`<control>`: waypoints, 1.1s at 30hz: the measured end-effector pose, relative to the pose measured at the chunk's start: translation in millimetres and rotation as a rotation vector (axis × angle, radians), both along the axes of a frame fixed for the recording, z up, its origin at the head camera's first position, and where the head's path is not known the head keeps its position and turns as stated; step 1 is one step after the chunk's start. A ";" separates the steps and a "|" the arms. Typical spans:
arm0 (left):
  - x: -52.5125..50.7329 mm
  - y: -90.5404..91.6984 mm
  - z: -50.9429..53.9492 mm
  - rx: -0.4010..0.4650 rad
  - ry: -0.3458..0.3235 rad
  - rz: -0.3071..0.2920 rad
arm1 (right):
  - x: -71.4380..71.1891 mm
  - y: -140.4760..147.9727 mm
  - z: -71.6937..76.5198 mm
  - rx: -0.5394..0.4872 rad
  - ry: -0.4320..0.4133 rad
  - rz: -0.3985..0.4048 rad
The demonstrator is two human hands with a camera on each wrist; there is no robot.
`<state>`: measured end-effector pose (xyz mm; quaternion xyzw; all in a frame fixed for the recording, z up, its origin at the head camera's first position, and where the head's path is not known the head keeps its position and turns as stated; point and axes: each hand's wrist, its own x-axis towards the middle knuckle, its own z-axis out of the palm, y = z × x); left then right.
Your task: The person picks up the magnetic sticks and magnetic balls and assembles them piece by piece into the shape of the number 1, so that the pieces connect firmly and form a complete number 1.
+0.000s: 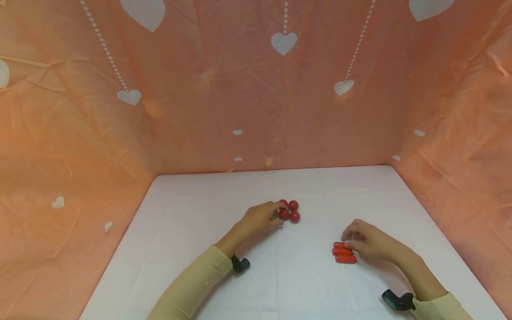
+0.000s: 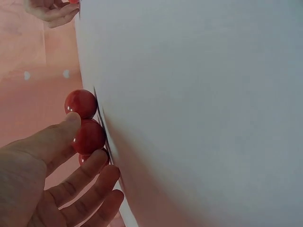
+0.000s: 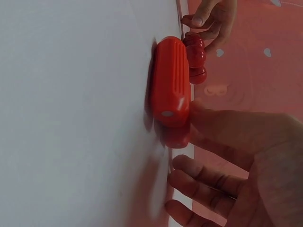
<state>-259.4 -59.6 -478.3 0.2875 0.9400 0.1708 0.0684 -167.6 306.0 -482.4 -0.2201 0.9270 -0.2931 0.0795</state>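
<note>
Several glossy red balls (image 1: 294,217) stand close together in a block at mid-table. My left hand (image 1: 262,216) reaches them from the left, fingers loosely bent. In the left wrist view its thumb overlaps one ball (image 2: 89,137); whether it presses is hard to tell. Three short red sticks with rounded ends (image 1: 345,258) lie side by side to the right and nearer to me. The closest shows grooves and a pale end spot (image 3: 170,82). My right hand (image 1: 372,241) is at their right end, its thumb at the sticks and its other fingers relaxed beyond them.
A white cloth (image 1: 216,195) covers the table. Orange sheets with white hearts (image 1: 284,43) hang behind it and at both sides. Each wrist wears a small black camera, such as the left one (image 1: 241,265).
</note>
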 end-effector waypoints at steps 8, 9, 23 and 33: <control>-0.4 3.2 -1.3 0.030 -0.006 0.017 | -0.4 -1.2 1.7 -0.028 0.005 0.021; 0.0 3.3 -1.0 0.035 -0.010 0.021 | -0.3 -1.4 1.9 -0.029 0.010 0.029; 3.4 3.5 -1.3 0.047 0.021 0.046 | -2.0 -7.7 5.3 -0.008 0.009 0.008; 5.4 5.1 -0.2 0.041 0.031 0.051 | -4.1 -20.2 10.0 -0.023 0.004 -0.103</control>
